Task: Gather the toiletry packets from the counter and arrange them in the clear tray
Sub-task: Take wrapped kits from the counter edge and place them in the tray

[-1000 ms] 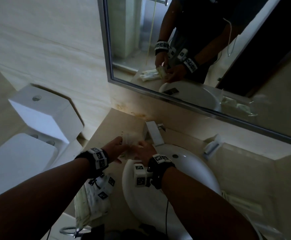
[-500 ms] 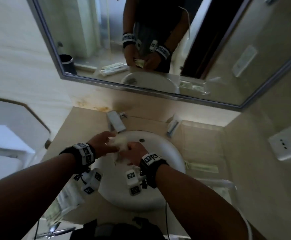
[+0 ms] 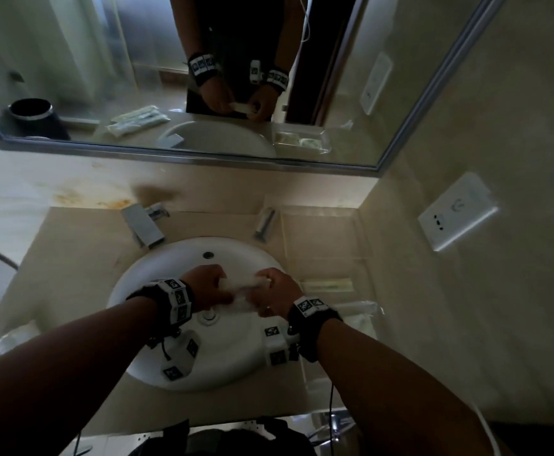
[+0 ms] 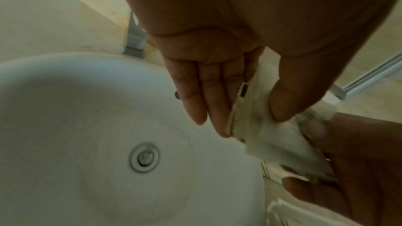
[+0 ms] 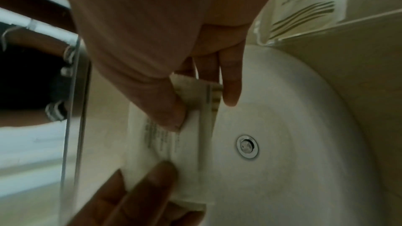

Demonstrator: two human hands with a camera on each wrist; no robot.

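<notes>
Packets: white stack [image 3: 240, 292] held over the basin [image 3: 157, 281], nearer its tray-side rim than 0.5 s ago.
Left grip: left hand [image 3: 207, 286] pinches the stack's end, thumb over fingers.
Right grip: right hand [image 3: 277, 295] clasps the other end.
Tray: clear tray [image 3: 356, 258] on the worktop [image 3: 71, 245] beside the basin, two packets inside.

Pretty clearly a hotel bathroom: white round sink [image 3: 183, 291] set into a beige stone table [image 3: 71, 251], chrome faucet [image 3: 142, 227] at the back, big framed mirror [image 3: 104, 77] across the top, plus a wall socket plate [image 3: 456, 213] at right.
</notes>
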